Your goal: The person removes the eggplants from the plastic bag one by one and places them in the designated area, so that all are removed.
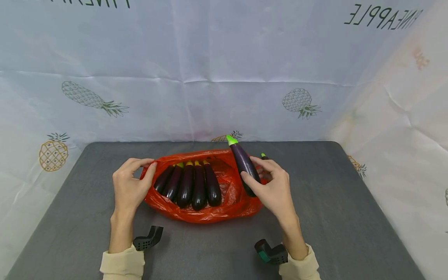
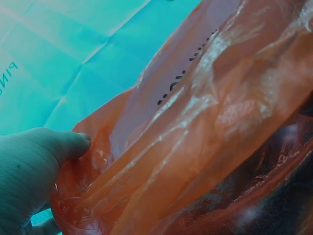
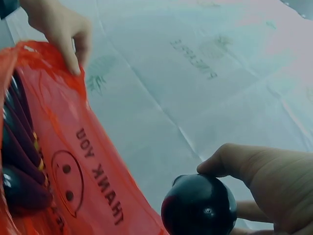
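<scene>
A red plastic bag (image 1: 229, 186) lies with its mouth spread wide on the table. Inside it, several dark purple eggplants (image 1: 199, 186) sit side by side in a row. My left hand (image 1: 131, 184) pinches the bag's left rim between thumb and fingers, seen close up in the left wrist view. Above the bag's right side, my right hand (image 1: 274, 184) grips one eggplant (image 1: 243, 163), its bright green stem end pointing up and away. In the right wrist view that eggplant's rounded dark end (image 3: 199, 205) faces the camera.
Behind my right hand, a second green stem tip (image 1: 265, 156) pokes out, mostly hidden. The grey table (image 1: 350, 217) ends at a pale cloth backdrop (image 1: 210, 105) printed with pineapples. A black wrist device (image 1: 148, 238) is at each wrist.
</scene>
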Available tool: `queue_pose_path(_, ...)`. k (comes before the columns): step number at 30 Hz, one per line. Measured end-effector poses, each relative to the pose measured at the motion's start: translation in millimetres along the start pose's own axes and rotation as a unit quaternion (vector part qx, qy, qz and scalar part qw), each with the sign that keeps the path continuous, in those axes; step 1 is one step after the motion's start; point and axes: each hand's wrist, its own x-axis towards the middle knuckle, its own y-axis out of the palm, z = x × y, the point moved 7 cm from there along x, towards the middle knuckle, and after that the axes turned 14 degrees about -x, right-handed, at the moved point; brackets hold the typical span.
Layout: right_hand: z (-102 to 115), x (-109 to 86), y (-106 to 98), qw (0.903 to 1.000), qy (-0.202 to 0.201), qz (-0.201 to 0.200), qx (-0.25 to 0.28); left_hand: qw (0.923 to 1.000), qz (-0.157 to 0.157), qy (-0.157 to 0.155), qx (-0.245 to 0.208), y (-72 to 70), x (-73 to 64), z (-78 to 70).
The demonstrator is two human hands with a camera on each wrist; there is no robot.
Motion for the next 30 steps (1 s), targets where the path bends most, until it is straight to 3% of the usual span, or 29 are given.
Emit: queue_pose_path(30,-59.9,14.6,-39.8,0.9927,0.088,-0.066,-0.050,1.0000,-0.006,0.000,-0.006,-1.4,-0.7,1.5)
